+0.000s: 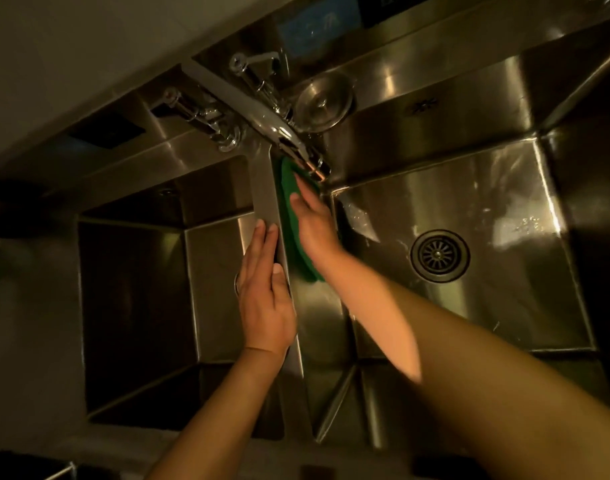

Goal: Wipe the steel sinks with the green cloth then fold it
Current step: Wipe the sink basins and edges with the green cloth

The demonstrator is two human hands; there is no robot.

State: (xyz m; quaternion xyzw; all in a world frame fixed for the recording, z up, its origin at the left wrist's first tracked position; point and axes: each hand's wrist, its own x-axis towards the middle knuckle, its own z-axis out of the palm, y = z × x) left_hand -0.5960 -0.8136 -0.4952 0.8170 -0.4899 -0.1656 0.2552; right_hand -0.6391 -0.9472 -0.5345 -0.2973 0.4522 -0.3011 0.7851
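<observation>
Two steel sink basins lie below me, a dark left basin and a wet right basin with a round drain. A narrow steel divider runs between them. The green cloth lies against the right basin's left wall, just right of the divider. My right hand presses flat on the cloth with straight fingers, fingertips near the tap spout. My left hand rests on the divider with straight fingers, thumb on its top.
A long tap spout reaches over the divider's far end, with valve handles to its left. A round steel lid or strainer sits on the back ledge. Water drops cover the right basin's floor.
</observation>
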